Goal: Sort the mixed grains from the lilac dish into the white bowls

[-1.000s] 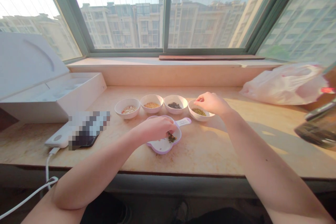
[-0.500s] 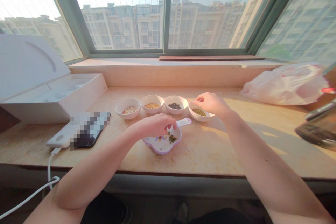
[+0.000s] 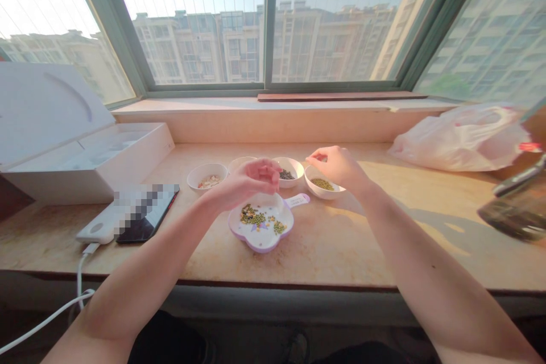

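The fingers of the left hand [image 3: 251, 179] are curled close together above the far side of the lilac dish [image 3: 261, 242]; whether something is between them, one cannot tell. Beyond the dish and to its right, the right hand [image 3: 336, 164] keeps a narrow finger gap over a white bowl [image 3: 325, 195] of green beans [image 3: 322, 184]; its hold cannot be told either. The mixed beans [image 3: 252, 215] inside the dish are probably light, hard and slippery, so a fingertip pinch should suit. The dish seems stiff, best taken by its handle [image 3: 297, 200].
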A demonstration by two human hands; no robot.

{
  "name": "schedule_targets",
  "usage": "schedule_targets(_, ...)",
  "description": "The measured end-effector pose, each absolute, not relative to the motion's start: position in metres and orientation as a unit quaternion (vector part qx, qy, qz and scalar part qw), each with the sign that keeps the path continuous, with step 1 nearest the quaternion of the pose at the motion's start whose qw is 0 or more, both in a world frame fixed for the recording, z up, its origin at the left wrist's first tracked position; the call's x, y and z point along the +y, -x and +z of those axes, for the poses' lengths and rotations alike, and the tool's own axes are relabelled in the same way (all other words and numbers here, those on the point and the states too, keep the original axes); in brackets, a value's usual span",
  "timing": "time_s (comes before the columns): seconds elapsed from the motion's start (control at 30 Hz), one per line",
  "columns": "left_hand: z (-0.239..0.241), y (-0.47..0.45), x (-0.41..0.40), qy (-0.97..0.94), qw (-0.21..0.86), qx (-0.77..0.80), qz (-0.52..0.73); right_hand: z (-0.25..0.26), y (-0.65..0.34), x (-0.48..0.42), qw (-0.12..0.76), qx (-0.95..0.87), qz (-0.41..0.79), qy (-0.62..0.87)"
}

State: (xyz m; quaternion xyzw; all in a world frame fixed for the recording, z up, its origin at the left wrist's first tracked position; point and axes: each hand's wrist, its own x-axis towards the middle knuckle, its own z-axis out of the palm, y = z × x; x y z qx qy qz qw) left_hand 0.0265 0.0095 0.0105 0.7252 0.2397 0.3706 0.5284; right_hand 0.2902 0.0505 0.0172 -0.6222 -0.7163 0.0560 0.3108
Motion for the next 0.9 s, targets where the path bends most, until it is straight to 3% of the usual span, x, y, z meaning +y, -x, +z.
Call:
schedule_targets(0.27, 0.014, -0.027, 0.009, -0.538, 0.704, 0.139, 0.442, 0.016, -0.256, 0.013, 0.501, -0.762, 0.106, 0.397)
schedule_targets(0.47, 0.011, -0.028, 0.008, -0.514, 0.717, 0.149, 0.446, 0.006, -0.232, -0.009, 0.491, -0.820, 0.146, 0.254)
schedule_targets(0.9, 0.012, -0.028, 0.012, -0.560, 0.636, 0.278, 0.453, 0.005, -0.233, 0.000, 0.500, -0.804, 0.125, 0.295)
